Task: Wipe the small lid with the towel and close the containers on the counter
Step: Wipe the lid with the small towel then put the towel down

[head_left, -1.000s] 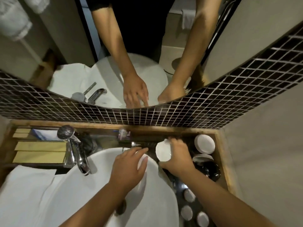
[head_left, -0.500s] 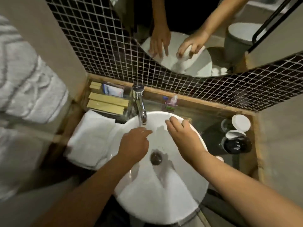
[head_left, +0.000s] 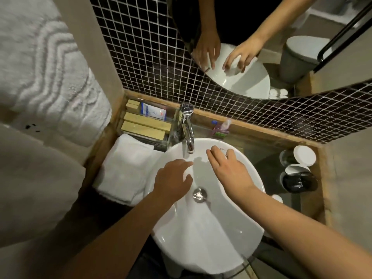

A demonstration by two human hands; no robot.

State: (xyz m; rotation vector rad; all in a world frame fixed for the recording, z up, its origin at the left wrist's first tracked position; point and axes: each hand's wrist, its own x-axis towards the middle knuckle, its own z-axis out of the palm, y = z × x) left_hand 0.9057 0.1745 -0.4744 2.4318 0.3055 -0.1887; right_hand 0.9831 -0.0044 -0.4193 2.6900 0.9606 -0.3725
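Note:
Both hands hover over the white basin. My right hand is palm down by the basin's far rim; the mirror reflection shows a small white lid under its fingers, hidden in the direct view. My left hand is near the faucet spout, its fingers loose and holding nothing. A folded white towel lies on the counter left of the basin. At the right stand a glass container with a white lid and a dark container with a white lid tilted on its rim.
A clear tray of boxed toiletries sits behind the towel. A big white towel hangs on the left wall. Dark mosaic tiles and a round mirror back the counter. A small white cap peeks out right of the basin.
My right hand has carried the lid from the right side of the counter to over the basin. The view swung left, bringing the towels into sight. Little has moved in the last half second.

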